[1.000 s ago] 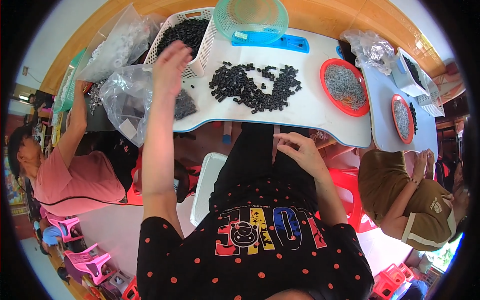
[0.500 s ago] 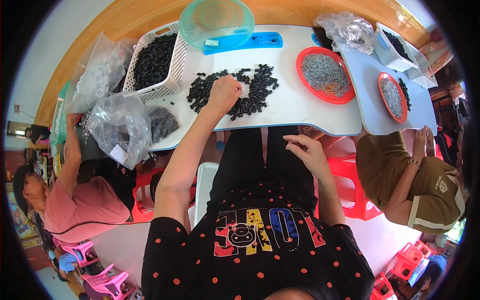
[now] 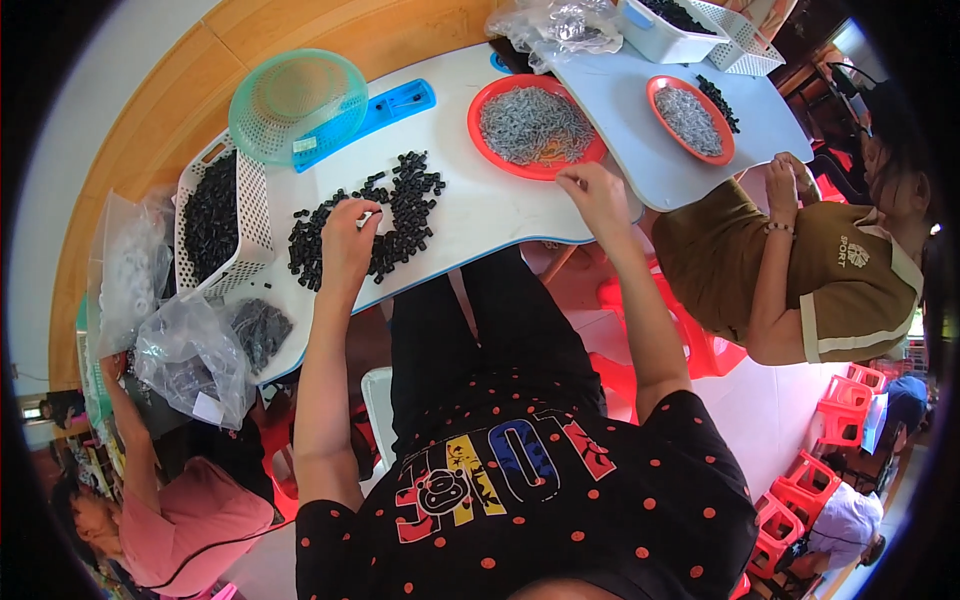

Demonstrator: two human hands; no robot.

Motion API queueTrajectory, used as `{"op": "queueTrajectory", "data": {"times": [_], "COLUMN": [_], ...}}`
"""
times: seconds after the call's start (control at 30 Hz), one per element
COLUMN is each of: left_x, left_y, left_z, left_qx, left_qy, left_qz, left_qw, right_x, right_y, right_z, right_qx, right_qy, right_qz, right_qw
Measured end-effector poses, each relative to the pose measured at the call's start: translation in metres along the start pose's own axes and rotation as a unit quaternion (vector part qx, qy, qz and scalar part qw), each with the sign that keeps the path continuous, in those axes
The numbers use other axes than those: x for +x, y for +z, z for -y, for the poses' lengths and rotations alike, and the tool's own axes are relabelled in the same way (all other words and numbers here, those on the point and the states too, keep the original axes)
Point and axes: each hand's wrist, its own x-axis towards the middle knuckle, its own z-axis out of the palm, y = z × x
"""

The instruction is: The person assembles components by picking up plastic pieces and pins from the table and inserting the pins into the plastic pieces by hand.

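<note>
Pieces (image 3: 408, 235), black and stubby, lie heaped on the white counter (image 3: 480, 225), and the left hand (image 3: 350, 240) is right among them, covering some from my sight. Its fingers are bent inward, but I can't tell whether the grip has closed on a piece; the hand itself hides its underside. The right hand (image 3: 598, 200) is at the near edge of the red plate (image 3: 515, 167), fingertips overlapping the rim in my view. Whether they touch it, or pinch any of the thin grey pins (image 3: 530, 122) piled inside, is too small to make out, so that grip is unclear too.

More dark pieces fill the white basket (image 3: 258, 205) on the left, too crowded to count. Behind the heap, the round green strainer (image 3: 298, 100) lies over 1 end of the blue tray (image 3: 405, 103) and hides it. Crumpled glare on the clear bag (image 3: 195, 350) blurs its contents. Beyond it, 1 hand of the person in pink (image 3: 205, 510) is partly lost behind the plastic. On the other side sits a person in brown (image 3: 850, 270), by a 2nd counter (image 3: 625, 110), whose far baskets are cut off at the top.
</note>
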Motion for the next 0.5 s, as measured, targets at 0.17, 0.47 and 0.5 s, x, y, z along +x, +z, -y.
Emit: {"op": "queueTrajectory", "data": {"times": [0.17, 0.47, 0.5], "left_x": [-0.049, -0.175, -0.176], "left_y": [0.000, 0.024, 0.026], "left_z": [-0.056, -0.060, -0.065], "left_qx": [-0.331, -0.477, -0.496], "left_qy": [-0.131, -0.213, -0.212], "left_qz": [0.037, 0.000, -0.009], "left_qw": [0.934, 0.853, 0.842], "right_x": [0.049, 0.095, 0.097], "right_y": [0.005, 0.030, 0.028], "right_z": [-0.021, -0.048, -0.052], "right_qx": [-0.082, -0.217, -0.232], "right_qy": [-0.049, -0.161, -0.173], "right_qz": [-0.008, 0.011, 0.013], "right_qw": [0.995, 0.963, 0.957]}}
